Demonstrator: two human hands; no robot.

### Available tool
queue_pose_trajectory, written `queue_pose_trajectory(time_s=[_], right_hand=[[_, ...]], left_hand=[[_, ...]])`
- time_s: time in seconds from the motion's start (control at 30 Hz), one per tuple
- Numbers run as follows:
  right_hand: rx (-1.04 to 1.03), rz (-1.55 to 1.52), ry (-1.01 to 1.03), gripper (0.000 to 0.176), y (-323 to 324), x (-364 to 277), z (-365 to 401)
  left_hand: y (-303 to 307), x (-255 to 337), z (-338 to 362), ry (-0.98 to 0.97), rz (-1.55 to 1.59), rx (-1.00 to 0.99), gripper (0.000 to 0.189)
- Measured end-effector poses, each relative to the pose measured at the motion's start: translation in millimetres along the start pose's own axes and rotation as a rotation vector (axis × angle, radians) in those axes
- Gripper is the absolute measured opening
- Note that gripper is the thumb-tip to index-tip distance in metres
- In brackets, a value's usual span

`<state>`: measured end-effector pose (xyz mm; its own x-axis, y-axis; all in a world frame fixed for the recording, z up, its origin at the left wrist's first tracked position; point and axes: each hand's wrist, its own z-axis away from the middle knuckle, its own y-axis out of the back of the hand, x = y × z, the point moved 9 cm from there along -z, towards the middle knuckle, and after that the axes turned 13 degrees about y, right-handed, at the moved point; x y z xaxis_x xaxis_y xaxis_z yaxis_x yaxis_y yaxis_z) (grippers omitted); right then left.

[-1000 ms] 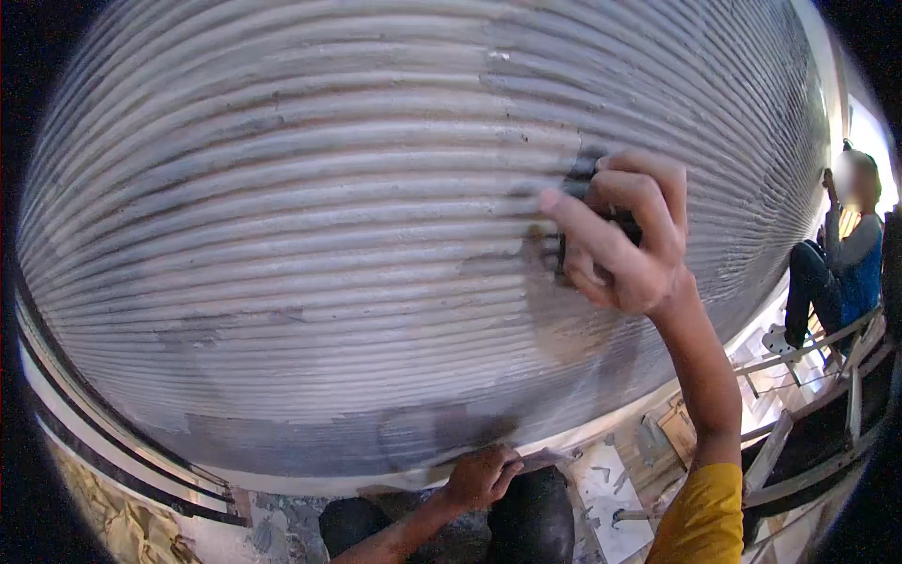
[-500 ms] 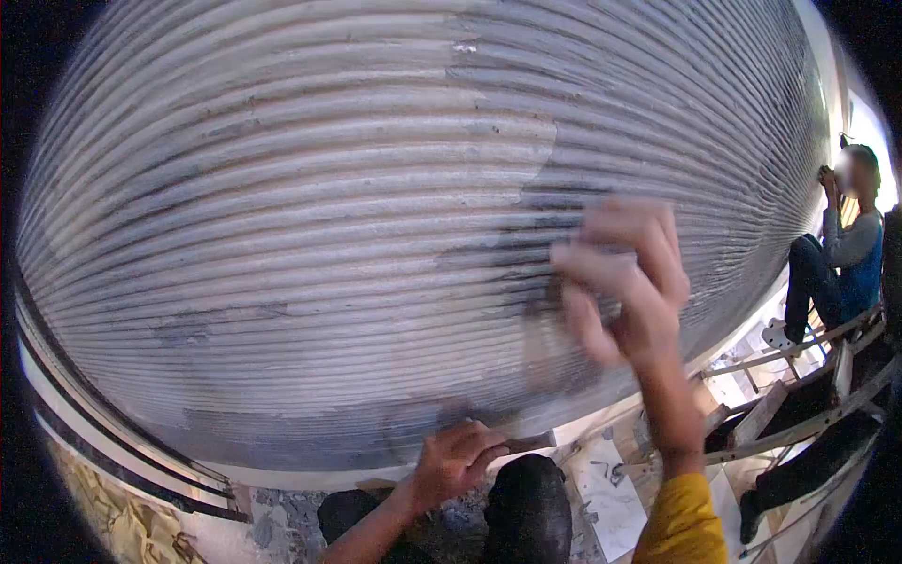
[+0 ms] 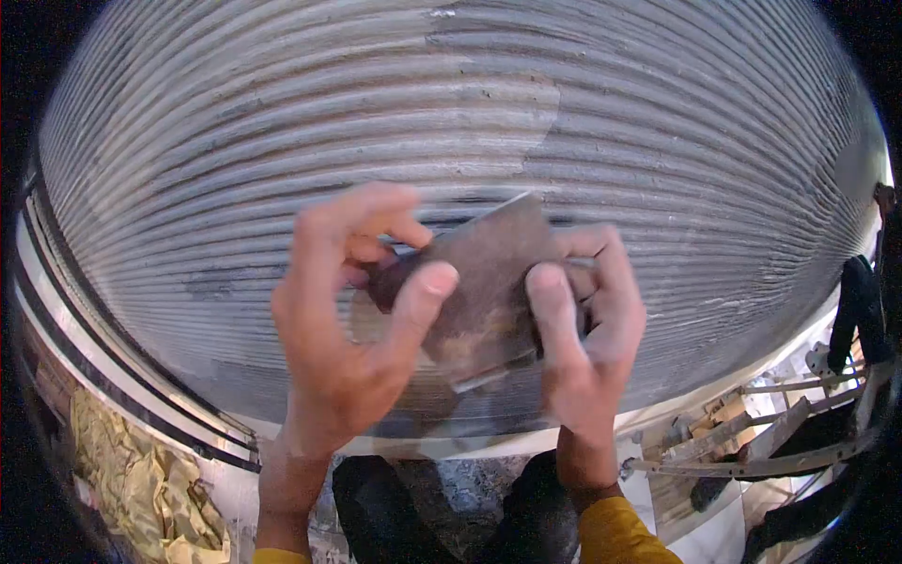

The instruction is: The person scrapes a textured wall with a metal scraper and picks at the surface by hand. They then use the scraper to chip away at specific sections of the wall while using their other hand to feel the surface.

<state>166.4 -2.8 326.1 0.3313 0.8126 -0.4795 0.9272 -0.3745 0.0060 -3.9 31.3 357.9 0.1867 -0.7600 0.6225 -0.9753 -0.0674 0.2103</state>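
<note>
In front of the ribbed grey wall (image 3: 376, 150), a flat brownish metal scraper blade (image 3: 493, 282) is held tilted between both hands. My left hand (image 3: 352, 310) has its thumb on the blade's near left side, with the fingers curled behind around a dark part. On the right edge, my right hand (image 3: 587, 329) pinches the blade with the thumb in front and bent fingers behind. Motion blurs both hands a little. Lighter and darker grey patches cover the ribs behind them.
Crumpled tan sheeting (image 3: 150, 479) lies at the lower left beside a striped curved edge. A wooden ladder-like frame (image 3: 761, 465) stands at the lower right, near another person's dark-clothed leg (image 3: 860, 305). My knees are below the wall's bottom edge.
My left hand has risen from the wall's bottom edge, and my right hand has lowered and moved left. Both now meet at the blade. The view has shifted, leaving less of the other person visible.
</note>
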Motion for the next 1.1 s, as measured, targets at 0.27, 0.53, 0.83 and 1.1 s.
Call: queue_pose_trajectory(time_s=[0.27, 0.53, 0.83, 1.1], right_hand=[[0.264, 0.006, 0.077, 0.024, 5.2, 10.9, -4.1], [0.228, 0.096, 0.255, 0.029, 1.6, -0.9, -7.8], [0.265, 0.165, 0.342, 0.028, 2.1, -5.9, -9.0], [0.262, 0.163, 0.297, 0.027, 2.7, -4.2, -8.0]], left_hand=[[-2.0, -7.5, -8.3, -0.072, -0.067, 0.022, 0.019], [-3.7, -12.7, -5.5, -0.039, -0.117, 0.015, 0.02], [-3.8, -11.6, -7.0, -0.014, -0.184, 0.024, 0.019], [-5.1, -13.4, -7.3, -0.023, -0.123, 0.019, 0.019]])
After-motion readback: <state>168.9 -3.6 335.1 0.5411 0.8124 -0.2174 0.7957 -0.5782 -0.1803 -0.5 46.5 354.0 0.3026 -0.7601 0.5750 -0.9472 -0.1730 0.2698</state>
